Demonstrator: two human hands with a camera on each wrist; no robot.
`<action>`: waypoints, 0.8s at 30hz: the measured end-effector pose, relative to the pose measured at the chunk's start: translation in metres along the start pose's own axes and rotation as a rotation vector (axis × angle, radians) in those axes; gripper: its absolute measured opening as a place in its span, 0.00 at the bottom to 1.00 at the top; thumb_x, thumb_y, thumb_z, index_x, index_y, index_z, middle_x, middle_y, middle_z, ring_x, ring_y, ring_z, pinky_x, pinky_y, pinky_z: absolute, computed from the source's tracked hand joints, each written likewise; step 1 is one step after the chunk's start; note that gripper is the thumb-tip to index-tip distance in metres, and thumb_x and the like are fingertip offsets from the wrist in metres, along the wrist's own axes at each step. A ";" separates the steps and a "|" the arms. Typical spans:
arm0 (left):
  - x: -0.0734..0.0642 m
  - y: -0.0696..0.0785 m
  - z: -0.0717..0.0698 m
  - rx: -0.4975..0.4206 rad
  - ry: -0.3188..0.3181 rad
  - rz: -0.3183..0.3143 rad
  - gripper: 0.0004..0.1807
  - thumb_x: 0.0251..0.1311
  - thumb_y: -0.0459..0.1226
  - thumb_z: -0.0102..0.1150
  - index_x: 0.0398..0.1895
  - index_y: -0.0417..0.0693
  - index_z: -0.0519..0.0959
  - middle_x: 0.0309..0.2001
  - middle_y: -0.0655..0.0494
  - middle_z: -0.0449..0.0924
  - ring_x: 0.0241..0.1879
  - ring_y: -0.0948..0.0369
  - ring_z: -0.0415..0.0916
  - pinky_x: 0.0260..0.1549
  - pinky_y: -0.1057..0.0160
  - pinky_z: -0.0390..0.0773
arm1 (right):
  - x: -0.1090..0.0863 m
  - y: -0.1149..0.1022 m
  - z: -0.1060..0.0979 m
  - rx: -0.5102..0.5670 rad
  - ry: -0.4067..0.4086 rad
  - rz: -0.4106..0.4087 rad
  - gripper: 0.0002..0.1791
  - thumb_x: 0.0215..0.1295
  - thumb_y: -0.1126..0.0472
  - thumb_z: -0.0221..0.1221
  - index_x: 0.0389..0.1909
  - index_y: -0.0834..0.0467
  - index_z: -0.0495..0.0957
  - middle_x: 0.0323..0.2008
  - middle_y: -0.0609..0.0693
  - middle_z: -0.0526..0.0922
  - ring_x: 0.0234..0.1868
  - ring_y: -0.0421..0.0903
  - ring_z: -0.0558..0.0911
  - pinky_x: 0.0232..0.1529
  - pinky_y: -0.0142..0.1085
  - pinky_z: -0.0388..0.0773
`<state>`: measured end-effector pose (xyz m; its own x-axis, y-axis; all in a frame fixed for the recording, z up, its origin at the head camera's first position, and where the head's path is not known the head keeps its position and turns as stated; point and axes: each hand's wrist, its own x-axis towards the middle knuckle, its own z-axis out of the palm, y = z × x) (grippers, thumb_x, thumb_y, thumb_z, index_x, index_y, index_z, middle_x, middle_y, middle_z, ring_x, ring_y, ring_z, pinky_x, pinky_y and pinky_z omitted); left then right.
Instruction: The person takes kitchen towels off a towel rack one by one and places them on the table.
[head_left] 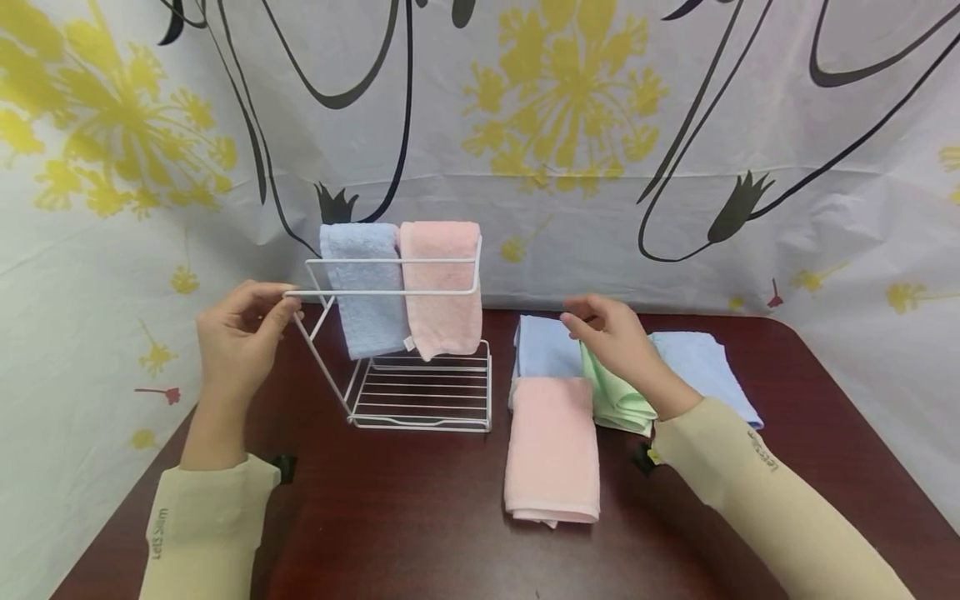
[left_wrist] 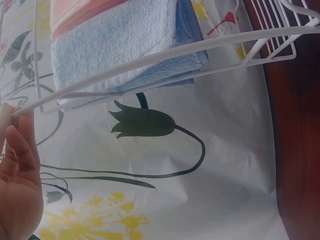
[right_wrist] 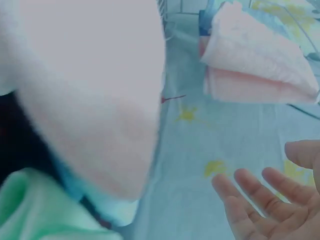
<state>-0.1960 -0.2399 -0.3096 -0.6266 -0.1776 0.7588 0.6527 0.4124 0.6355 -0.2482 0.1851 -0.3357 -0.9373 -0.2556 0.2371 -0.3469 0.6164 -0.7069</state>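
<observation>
My left hand (head_left: 242, 342) pinches the upper front corner of a white wire rack (head_left: 420, 421) between thumb and fingers. Over the rack's top rails hang a blue towel (head_left: 369, 325) and, beside it on the right, a pink towel (head_left: 442, 321). The left wrist view shows the thumb and fingers (left_wrist: 22, 150) at the rail's end, with the hanging blue towel (left_wrist: 130, 50) further along. Above the towels on the table, my right hand (head_left: 611, 333) holds nothing; its fingers (right_wrist: 270, 200) are spread and relaxed in the right wrist view.
Right of the rack lie a folded pink towel (head_left: 553, 450), a blue towel (head_left: 547, 346), a green towel (head_left: 618, 396) and another blue towel (head_left: 701, 371). They rest on a dark red table (head_left: 397, 517). A flower-printed curtain (head_left: 570, 250) rises along the back edge.
</observation>
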 end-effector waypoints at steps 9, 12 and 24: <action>-0.001 -0.001 -0.001 0.020 0.002 0.001 0.06 0.57 0.21 0.63 0.38 0.25 0.82 0.28 0.73 0.81 0.24 0.75 0.75 0.22 0.81 0.72 | 0.029 -0.041 0.007 0.170 -0.007 -0.069 0.26 0.75 0.49 0.54 0.70 0.52 0.67 0.55 0.59 0.81 0.53 0.57 0.83 0.50 0.48 0.78; -0.001 -0.002 -0.001 0.020 0.001 0.002 0.06 0.57 0.21 0.63 0.38 0.25 0.82 0.28 0.73 0.81 0.24 0.75 0.76 0.22 0.81 0.72 | 0.037 -0.053 0.012 0.211 0.002 -0.096 0.27 0.75 0.49 0.54 0.70 0.51 0.66 0.56 0.58 0.81 0.54 0.56 0.82 0.49 0.47 0.78; -0.001 -0.003 -0.001 0.008 -0.003 0.017 0.06 0.57 0.21 0.63 0.38 0.25 0.82 0.28 0.73 0.81 0.24 0.75 0.76 0.22 0.80 0.72 | 0.066 -0.093 0.025 0.462 0.008 -0.150 0.25 0.74 0.54 0.54 0.69 0.53 0.67 0.57 0.59 0.80 0.57 0.56 0.81 0.59 0.54 0.77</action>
<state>-0.1969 -0.2415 -0.3119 -0.6167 -0.1676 0.7691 0.6602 0.4221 0.6213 -0.2769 0.0922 -0.2714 -0.8790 -0.3096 0.3628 -0.4283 0.1778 -0.8860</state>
